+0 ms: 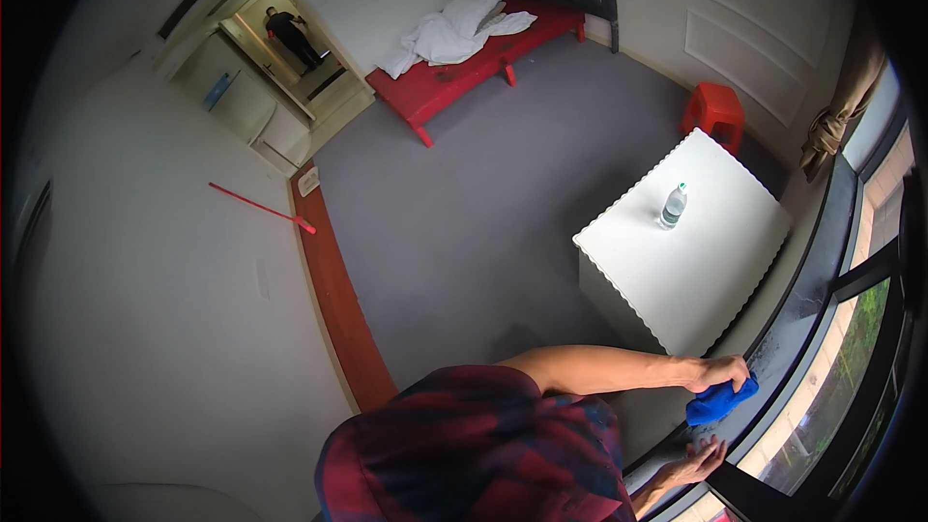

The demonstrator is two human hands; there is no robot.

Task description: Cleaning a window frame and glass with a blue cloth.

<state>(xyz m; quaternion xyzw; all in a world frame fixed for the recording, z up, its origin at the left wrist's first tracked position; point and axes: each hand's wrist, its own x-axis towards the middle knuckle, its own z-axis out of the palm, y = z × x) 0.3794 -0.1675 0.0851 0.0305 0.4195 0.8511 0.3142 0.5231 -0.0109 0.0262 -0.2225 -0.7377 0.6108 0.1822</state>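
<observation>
Cloth Bunched at Dark Window Ledge

Blue and crumpled, the cloth sits against the ledge beside the window, gathered beneath the left hand, whose fingers are closed on its upper folds. Just below it, the right hand is empty, its fingers loosely spread. The fabric looks light, soft and limp, unlikely to break and easy to squeeze; it should grip rather than slide, though whether it is damp cannot be told. A good hold would be the thick gathered folds, with the palm pressing flat from above. Its colour is a vivid, even blue, shaded darker in the creases, with no pattern visible and its lower end spilling out past the hand. Dark specks mark the ledge nearby. Beyond stands a white bench bearing a clear bottle.
</observation>
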